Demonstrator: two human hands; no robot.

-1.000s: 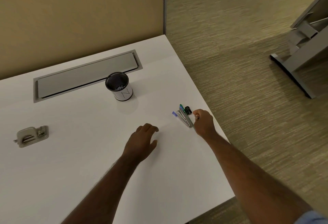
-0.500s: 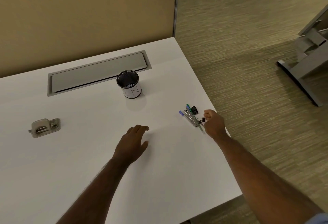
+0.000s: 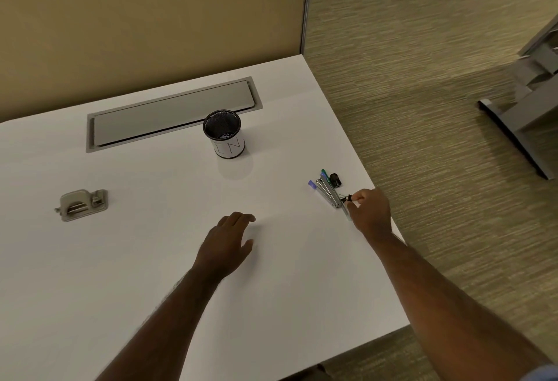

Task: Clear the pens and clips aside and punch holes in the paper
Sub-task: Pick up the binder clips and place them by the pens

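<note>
Pens [image 3: 327, 192], slim silver-barrelled with coloured caps, are lying bundled near the white desk [image 3: 151, 260] right edge while the right hand [image 3: 370, 213] grip is pinching a small black binder clip [image 3: 347, 198] beside them and the left hand [image 3: 226, 244] is resting open and empty, so clearing is judged under way, with the grey metal hole punch [image 3: 81, 205] needed next.

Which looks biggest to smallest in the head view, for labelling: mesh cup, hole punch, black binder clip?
1. mesh cup
2. hole punch, only slightly smaller, so that order is unsure
3. black binder clip, clearly smallest
</note>
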